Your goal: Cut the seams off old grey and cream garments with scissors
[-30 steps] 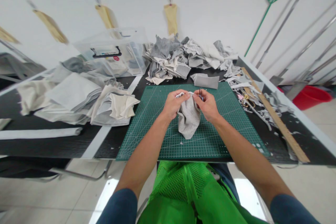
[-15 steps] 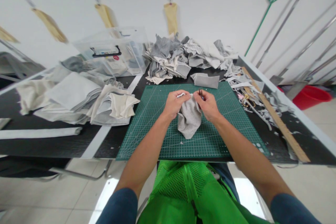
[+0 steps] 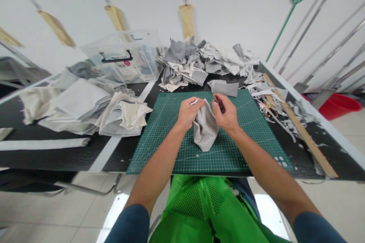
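Observation:
A grey piece of fabric [image 3: 205, 131] hangs over the green cutting mat [image 3: 159, 144], its lower end drooping to a rounded tip. My left hand [image 3: 189, 113] pinches its upper edge, where a strip of white shows at the fingers. Just to the right, my right hand [image 3: 226, 112] is closed around a small dark tool [image 3: 220, 105] that looks like thread snips, mostly covered by the fingers. The right fingertips are beside the fabric's top edge, with a narrow gap there.
Grey and white cloth pieces [image 3: 188, 64] are heaped behind the mat. More folded cloth [image 3: 82, 98] lies left, before a clear plastic box [image 3: 148, 64]. At right are a wooden ruler [image 3: 302, 129] and fabric scraps [image 3: 296, 110]. A red basin [image 3: 339, 106] stands beyond the table.
My right hand has come away slightly from the fabric's top edge and turned, so more of the dark tool shows. My left hand keeps its pinch on the fabric.

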Demonstrator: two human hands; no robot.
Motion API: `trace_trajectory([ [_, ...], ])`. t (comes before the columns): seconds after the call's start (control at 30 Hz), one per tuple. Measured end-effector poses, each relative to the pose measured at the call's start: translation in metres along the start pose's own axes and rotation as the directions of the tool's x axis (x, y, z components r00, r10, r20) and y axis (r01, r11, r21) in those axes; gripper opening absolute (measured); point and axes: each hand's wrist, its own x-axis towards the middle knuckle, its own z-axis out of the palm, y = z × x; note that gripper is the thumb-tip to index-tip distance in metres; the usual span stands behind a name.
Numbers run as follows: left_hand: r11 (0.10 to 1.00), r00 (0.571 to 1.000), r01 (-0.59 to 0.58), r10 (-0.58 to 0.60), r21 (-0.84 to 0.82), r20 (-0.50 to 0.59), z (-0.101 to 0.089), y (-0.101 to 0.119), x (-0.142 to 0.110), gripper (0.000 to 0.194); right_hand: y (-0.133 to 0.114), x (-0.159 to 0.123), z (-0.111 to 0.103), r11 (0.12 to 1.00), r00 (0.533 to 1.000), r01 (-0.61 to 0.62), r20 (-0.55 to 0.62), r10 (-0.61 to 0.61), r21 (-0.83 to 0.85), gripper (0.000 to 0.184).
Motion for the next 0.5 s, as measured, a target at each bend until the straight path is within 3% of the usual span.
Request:
trace_trajectory([
  [0.13, 1.0, 0.998, -0.022, 0.022, 0.007, -0.056, -0.001, -0.003, 0.002, 0.022, -0.006, -0.005, 0.001, 0.994, 0.992, 0.103, 0.07, -0.106, 0.039, 0.034],
  [0.23, 1.0, 0.999, -0.026, 0.025, -0.016, -0.036, -0.001, -0.003, 0.002, 0.02, -0.002, -0.007, 0.007, 0.998, 0.991, 0.05, 0.123, -0.054, 0.038, 0.034],
  [0.37, 0.996, 1.0, 0.006, -0.007, -0.089, -0.011, 0.0, -0.001, 0.0, 0.017, 0.007, -0.006, 0.012, 0.997, 0.996, -0.051, 0.069, 0.055, -0.052, 0.041],
  [0.5, 0.99, 1.0, 0.015, -0.015, -0.143, 0.006, 0.0, 0.001, 0.0, 0.018, 0.009, -0.005, 0.012, 0.993, 0.999, -0.021, 0.044, 0.027, -0.115, 0.035],
])
